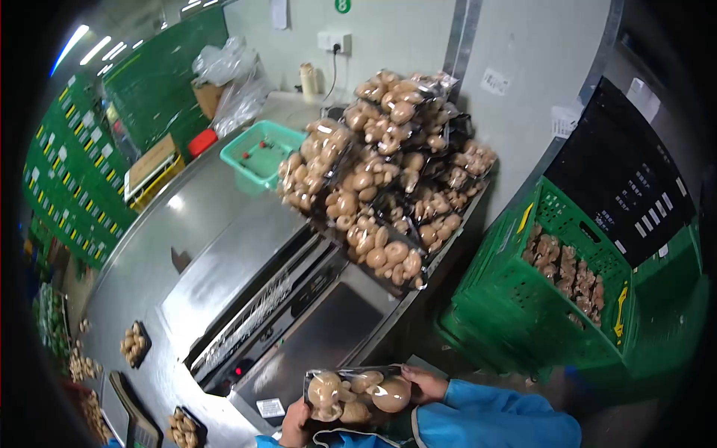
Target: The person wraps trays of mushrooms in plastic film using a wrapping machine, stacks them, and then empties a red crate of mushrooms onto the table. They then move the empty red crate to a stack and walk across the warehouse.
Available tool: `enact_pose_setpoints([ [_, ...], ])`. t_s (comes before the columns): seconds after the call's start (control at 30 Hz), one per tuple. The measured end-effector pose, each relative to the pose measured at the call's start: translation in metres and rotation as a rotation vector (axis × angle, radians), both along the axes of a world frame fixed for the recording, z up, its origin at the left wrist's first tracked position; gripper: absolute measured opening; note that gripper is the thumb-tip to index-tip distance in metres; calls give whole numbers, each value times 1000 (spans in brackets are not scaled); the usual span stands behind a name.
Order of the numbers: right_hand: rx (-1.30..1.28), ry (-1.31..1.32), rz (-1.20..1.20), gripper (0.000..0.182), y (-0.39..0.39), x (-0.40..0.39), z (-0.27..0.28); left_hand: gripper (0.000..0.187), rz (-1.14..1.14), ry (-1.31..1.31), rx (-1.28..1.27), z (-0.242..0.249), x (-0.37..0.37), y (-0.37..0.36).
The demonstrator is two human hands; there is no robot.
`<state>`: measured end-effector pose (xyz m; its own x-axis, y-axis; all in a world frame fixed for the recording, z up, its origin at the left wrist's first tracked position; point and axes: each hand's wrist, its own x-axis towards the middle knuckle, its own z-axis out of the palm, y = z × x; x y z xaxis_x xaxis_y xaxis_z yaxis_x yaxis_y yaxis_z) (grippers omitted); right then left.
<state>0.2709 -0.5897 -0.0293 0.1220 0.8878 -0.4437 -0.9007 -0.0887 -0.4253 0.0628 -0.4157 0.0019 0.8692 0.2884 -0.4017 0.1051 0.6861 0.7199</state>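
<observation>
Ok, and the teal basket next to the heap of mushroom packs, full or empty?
Nearly empty: inside the teal basket, only a few small red items show against its bare floor.

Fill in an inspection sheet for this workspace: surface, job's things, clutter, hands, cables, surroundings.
Surface: shiny metal counter, machine set in it
Job's things: mushroom pack, held; big pile of packs beyond the machine
Clutter: teal basket holding small red items; clear plastic bags
Hands: left hand and right hand grip the mushroom pack's opposite ends
Cables: cord hangs from wall socket, far end unclear
Surroundings: pale wall; green crate of mushrooms, right
</observation>
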Motion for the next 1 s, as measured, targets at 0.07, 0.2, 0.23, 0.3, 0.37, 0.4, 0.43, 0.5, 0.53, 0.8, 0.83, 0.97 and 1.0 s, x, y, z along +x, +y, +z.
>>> enact_pose_setpoints([
  [0.07, -159, -48, -104, 44, 4, 38, 13, 84, -59, -92, 30, 0, 44, 16],
  [0.2, 141, -56, -789, 47, 26, 162, 46, 83, 87, -312, 96, 58, 147, 22],
  [0.23, 177, -119, -915, 48, 29, 201, 55, 80, 21, -312, 136, 60, 156, 28],
  [0.3, 236, -265, -1146, 51, 35, 289, 52, 71, -35, -292, 160, 56, 168, 37],
  [0.37, 148, -333, -1371, 50, 49, 380, 39, 65, -39, -230, 193, 61, 179, 38],
  [0.4, 32, -317, -1488, 49, 59, 419, 34, 63, -33, -209, 199, 57, 182, 35],
  [0.43, 50, -262, -1507, 49, 74, 449, 32, 71, -20, -178, 196, 60, 185, 29],
  [0.5, -202, -209, -1470, 51, 107, 496, 28, 69, -6, -177, 192, 52, 190, 27],
  [0.53, -471, -208, -1398, 51, 122, 509, 21, 68, 2, -167, 189, 51, 192, 27],
  [0.8, -574, -848, -929, 48, 46, 613, -122, 52, 120, -15, 164, 43, 183, 40],
  [0.83, -492, -767, -845, 53, 77, 515, -12, 50, 95, -45, 161, 44, 178, 43],
  [0.97, -313, -1012, -1041, 46, 97, 517, 5, 48, 188, -139, 180, 41, 138, 52],
  [1.0, -240, -1165, -1126, 45, 118, 489, 25, 50, 246, -139, 181, 43, 123, 54],
])
